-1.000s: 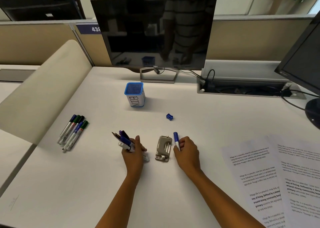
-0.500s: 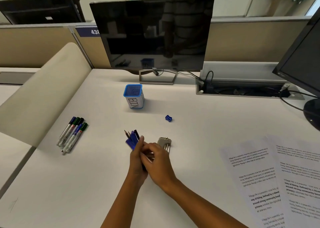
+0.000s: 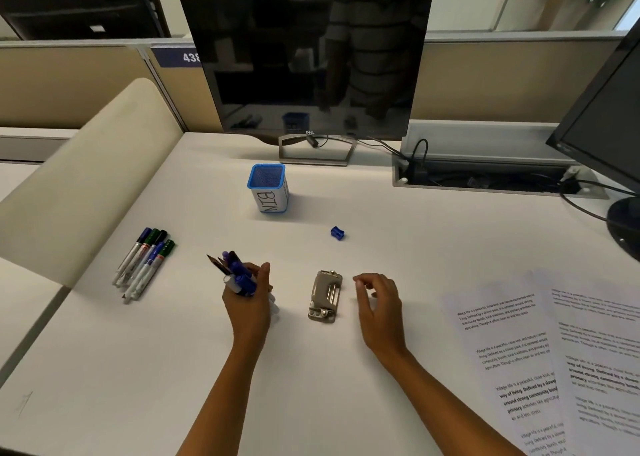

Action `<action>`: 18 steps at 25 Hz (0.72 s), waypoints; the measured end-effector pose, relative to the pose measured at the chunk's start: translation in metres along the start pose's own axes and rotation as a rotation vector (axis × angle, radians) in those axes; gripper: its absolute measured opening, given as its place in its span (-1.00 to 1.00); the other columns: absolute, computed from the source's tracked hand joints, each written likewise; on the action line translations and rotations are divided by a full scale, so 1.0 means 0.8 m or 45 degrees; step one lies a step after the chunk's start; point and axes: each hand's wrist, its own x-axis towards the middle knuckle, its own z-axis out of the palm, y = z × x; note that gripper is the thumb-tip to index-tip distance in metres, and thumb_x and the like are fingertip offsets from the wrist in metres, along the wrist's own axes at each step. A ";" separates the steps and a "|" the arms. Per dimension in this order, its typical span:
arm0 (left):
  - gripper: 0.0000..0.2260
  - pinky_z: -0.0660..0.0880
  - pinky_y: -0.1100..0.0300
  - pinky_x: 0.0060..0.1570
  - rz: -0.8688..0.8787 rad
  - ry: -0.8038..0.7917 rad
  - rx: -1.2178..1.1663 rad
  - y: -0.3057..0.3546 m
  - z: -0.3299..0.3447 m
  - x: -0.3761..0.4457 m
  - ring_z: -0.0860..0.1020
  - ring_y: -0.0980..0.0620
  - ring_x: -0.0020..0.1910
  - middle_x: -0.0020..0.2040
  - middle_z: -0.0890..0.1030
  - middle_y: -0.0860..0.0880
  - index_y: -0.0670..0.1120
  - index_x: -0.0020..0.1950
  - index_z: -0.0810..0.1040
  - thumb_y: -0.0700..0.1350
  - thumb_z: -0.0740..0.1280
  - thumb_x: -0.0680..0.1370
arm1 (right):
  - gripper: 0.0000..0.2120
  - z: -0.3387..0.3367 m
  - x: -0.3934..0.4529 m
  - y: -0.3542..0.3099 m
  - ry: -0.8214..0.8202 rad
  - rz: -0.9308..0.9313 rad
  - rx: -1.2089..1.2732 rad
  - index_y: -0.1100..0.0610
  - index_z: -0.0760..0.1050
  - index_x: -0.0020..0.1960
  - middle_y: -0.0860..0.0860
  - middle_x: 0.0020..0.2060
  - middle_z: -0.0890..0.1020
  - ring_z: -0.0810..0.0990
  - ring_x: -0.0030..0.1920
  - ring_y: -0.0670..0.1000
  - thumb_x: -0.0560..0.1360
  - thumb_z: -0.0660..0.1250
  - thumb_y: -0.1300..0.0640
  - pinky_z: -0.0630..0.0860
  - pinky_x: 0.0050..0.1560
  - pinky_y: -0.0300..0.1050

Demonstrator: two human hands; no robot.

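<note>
The markers [image 3: 242, 277] held in the left hand [image 3: 247, 303] have smooth, faintly shiny plastic barrels, and the pencils [image 3: 215, 262] among them show bare wood at their tips. Right of them the hole punch [image 3: 325, 296] is dull grey metal on the matt, smooth white desk [image 3: 311, 386]. Farther off the pot [image 3: 268, 192] is blue mesh wrapped in paper, the monitor [image 3: 308, 60] glossy black; the near-right sheets [image 3: 519, 351] are matt paper.

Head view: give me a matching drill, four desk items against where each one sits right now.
Things:
1 pens
2 punch
3 sharpener
4 bin

Places:
A upright in front of the monitor
B gripped in the left hand
C flat on the desk, between the left hand and the right hand
D alone on the desk, right of the bin

Pairs: 1-B, 2-C, 3-D, 4-A
</note>
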 end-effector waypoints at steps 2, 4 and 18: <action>-0.82 0.51 0.09 -0.30 0.097 -0.025 0.039 -0.005 0.000 0.003 0.50 -0.09 -0.37 -0.33 0.52 -0.15 -0.06 -0.19 0.46 -0.14 0.43 0.54 | -0.89 -0.008 -0.005 0.020 0.040 0.060 -0.033 -0.01 0.52 -0.01 -0.13 -0.10 0.58 0.50 -0.01 -0.11 0.60 0.26 0.17 0.38 -0.04 -0.39; -0.77 0.47 0.07 -0.30 0.148 -0.088 0.092 -0.015 -0.001 0.005 0.45 -0.11 -0.37 -0.34 0.48 -0.22 -0.10 -0.24 0.44 -0.16 0.46 0.52 | -0.90 -0.010 -0.009 0.028 0.065 0.127 -0.045 -0.01 0.50 0.01 -0.11 -0.10 0.58 0.50 -0.02 -0.13 0.61 0.25 0.16 0.38 -0.03 -0.44; -0.68 0.40 0.09 -0.18 0.027 -0.166 0.181 -0.067 0.000 0.001 0.39 -0.01 -0.34 -0.35 0.44 -0.13 -0.30 -0.26 0.37 -0.19 0.45 0.53 | -0.95 -0.002 -0.010 0.027 -0.107 -0.016 -0.235 -0.05 0.46 0.02 -0.17 -0.13 0.52 0.52 -0.04 -0.16 0.60 0.22 0.05 0.48 -0.02 -0.19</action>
